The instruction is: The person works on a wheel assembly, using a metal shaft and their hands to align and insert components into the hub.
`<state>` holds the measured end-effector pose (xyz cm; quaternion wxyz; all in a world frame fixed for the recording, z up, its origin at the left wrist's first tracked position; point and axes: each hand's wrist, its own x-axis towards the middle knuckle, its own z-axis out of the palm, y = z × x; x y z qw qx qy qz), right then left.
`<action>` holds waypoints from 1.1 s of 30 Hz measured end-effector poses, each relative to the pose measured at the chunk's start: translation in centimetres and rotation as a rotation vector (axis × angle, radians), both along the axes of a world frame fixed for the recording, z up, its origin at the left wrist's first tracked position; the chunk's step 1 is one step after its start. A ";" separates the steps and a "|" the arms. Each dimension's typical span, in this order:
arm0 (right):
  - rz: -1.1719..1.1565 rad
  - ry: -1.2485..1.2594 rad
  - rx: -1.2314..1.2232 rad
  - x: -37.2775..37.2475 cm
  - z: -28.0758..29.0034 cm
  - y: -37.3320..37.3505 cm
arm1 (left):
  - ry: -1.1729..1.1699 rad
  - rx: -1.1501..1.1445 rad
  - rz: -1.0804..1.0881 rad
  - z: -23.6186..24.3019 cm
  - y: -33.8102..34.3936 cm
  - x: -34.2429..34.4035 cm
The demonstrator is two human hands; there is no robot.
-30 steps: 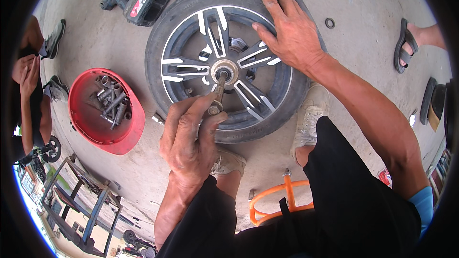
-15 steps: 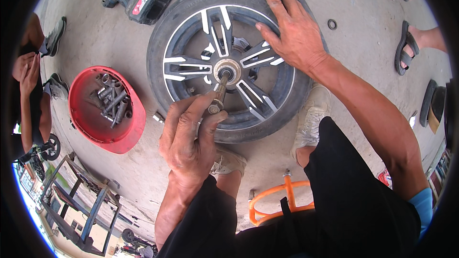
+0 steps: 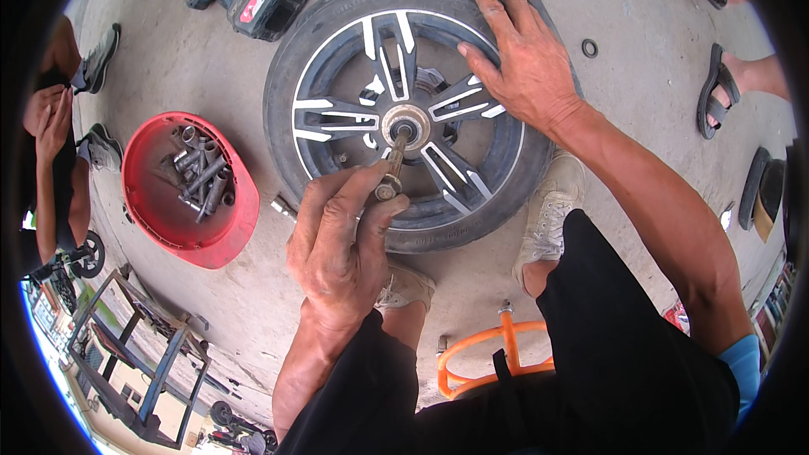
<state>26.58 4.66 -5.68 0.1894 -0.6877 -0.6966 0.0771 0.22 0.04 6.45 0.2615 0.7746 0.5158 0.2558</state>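
A wheel with a black tyre [image 3: 283,93] and a black-and-silver spoked rim lies flat in front of me. My left hand [image 3: 341,240] pinches a hex-headed bolt [image 3: 391,182] between thumb and fingers, over the rim's near side. The bolt slants toward me, and its thin far end reaches the hole of the round hub [image 3: 393,121]; how deep it goes I cannot see. My right hand [image 3: 529,72] rests on the tyre's far right side, fingers stretched out and apart.
A red helmet [image 3: 240,227] full of metal sockets stands on the left. Beyond it lies a cordless power tool [image 3: 268,0]. A black ring [image 3: 589,48] is right of the wheel, an orange round frame [image 3: 508,345] near my legs. Other people's feet [image 3: 720,88] show at both sides.
The whole scene has shifted slightly to the right in the view. My left hand keeps its pinch on the bolt at the hub, and my right hand stays on the tyre.
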 end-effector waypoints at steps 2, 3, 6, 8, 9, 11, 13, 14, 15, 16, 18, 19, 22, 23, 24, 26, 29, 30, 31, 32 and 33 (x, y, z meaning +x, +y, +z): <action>0.003 0.003 0.009 0.0 -0.1 0.1 | -0.012 0.025 -0.019 0.0 0.1 0.0; 0.006 0.004 0.010 0.1 0.0 0.0 | -0.011 0.027 -0.016 -0.2 0.2 0.1; -0.005 0.032 -0.009 0.5 0.3 -0.2 | 0.003 0.100 -0.057 -0.8 0.1 0.2; 0.018 -0.064 0.087 0.7 0.5 -0.5 | 0.029 0.040 -0.042 -0.8 -0.2 0.1; 0.024 -0.057 0.092 0.3 1.2 -0.7 | 0.048 0.057 -0.035 -1.1 -0.4 -0.3; 0.221 -0.001 0.174 -1.0 3.6 -2.2 | 0.050 0.089 -0.030 -1.2 -0.3 -1.0; 0.401 0.103 0.088 -2.2 4.5 -5.3 | 0.036 0.115 -0.035 -1.6 -0.2 -0.9; 0.444 0.126 0.016 -2.7 4.7 -7.0 | 0.030 0.124 -0.048 -1.7 -0.2 -0.6; 0.487 0.156 -0.057 -3.3 4.3 -8.3 | 0.032 0.130 -0.061 -1.7 -0.2 -0.5; 0.488 0.152 -0.051 -3.5 4.1 -8.9 | 0.030 0.136 -0.059 -1.8 -0.2 -0.3; 0.555 0.050 -0.093 -4.1 3.6 -9.6 | -0.001 0.083 -0.057 -1.7 -0.3 -0.4; 0.555 0.043 -0.103 -4.2 3.2 -9.7 | 0.000 0.085 -0.061 -1.7 -0.3 -0.5; 0.563 0.019 -0.105 -4.5 3.7 -9.5 | -0.011 0.114 -0.059 -1.9 -0.4 -0.7; 0.564 0.021 -0.102 -4.6 3.6 -9.5 | 0.013 0.099 -0.055 -1.8 -0.6 -0.7; 0.559 0.001 -0.111 -4.7 3.5 -9.6 | 0.037 0.084 -0.052 -1.8 -0.6 -0.7; 0.553 -0.017 -0.123 -4.9 3.4 -9.6 | 0.021 0.082 -0.040 -2.0 -0.7 -0.6; 0.547 -0.020 -0.146 -5.2 3.2 -9.7 | 0.005 0.069 -0.032 -2.0 -0.8 -0.6; 0.542 -0.020 -0.153 -5.3 3.0 -9.8 | 0.004 0.062 -0.033 -1.9 -0.7 -0.6; 0.537 -0.020 -0.160 -5.3 2.9 -9.8 | 0.004 0.061 -0.034 -1.9 -0.6 -0.6; 0.536 -0.021 -0.162 -5.3 2.8 -9.8 | 0.013 0.082 -0.050 -1.9 -0.6 -0.6; 0.530 -0.010 -0.159 -5.3 2.7 -9.9 | 0.021 0.103 -0.066 -1.9 -0.6 -0.6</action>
